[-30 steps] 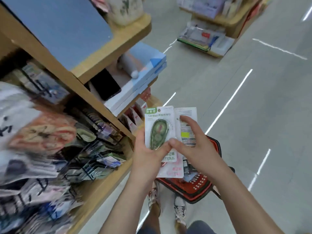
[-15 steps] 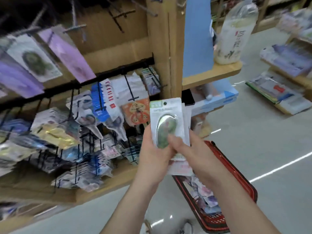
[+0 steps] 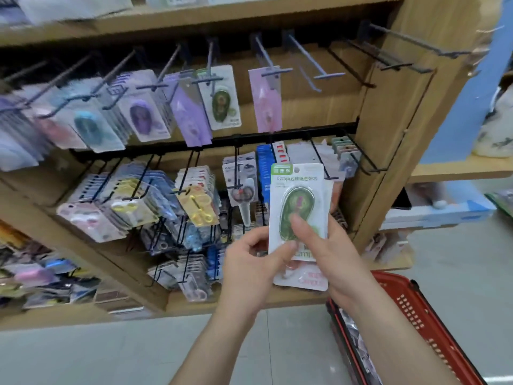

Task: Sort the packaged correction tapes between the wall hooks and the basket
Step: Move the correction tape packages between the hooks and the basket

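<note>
The green correction tape pack (image 3: 301, 195), held upright with its hang hole (image 3: 296, 170) uppermost, is pinched by fingers (image 3: 279, 253) of the left hand (image 3: 247, 268) and gripped by the right hand (image 3: 333, 254). The hook (image 3: 210, 60) carrying its green match (image 3: 222, 101) lies far, up-left, nearer the left hand.

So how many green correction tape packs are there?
2. The held green pack is pinched between left hand and right hand; the hanging green pack is on an upper hook. Others may hide behind.
</note>
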Motion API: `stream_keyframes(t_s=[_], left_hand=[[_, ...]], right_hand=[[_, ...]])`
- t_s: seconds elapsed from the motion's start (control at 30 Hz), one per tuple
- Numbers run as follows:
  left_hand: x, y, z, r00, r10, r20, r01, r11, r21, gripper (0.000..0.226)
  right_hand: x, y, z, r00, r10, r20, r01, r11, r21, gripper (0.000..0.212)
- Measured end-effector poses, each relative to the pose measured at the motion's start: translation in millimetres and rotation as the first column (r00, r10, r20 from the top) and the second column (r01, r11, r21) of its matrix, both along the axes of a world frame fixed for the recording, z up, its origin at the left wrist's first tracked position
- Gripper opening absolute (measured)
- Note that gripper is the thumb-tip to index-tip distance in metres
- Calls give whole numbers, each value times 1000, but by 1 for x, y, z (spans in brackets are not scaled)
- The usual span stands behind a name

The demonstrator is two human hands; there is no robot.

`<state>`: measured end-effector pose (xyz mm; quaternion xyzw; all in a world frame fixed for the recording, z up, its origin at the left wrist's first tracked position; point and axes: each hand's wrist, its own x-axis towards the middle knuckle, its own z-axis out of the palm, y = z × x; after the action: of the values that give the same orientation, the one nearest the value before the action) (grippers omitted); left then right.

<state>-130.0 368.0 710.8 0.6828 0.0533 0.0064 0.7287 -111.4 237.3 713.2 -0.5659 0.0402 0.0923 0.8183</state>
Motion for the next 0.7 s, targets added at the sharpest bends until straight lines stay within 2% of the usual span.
stream_keyframes(t_s=[0.13,0.23,0.37,0.5,0.57,0.7], left_hand=[[-1,43,11,1000,22,-5,-22,999,-38,22],[3,69,17,999,29,25,-28,999,-35,30],[13,100,20,999,27,22,-24,990,-136,36],[28,122,25,996,-89,31,92,990,-112,32],[44,129,37,994,-95,57,102,986,-133,31],[87,133,67,990,-122,64,131,975,-180,12]], right_hand=[[2,35,4,998,49,39,-50,998,26,56],[4,59,8,996,59,71,-63,996,56,45],[9,84,9,997,20,70,-23,999,45,45],[17,88,15,989,19,148,-4,995,-102,40],[21,85,17,981,61,184,-22,978,-210,44],[30,83,20,972,91,216,-11,939,-344,47]])
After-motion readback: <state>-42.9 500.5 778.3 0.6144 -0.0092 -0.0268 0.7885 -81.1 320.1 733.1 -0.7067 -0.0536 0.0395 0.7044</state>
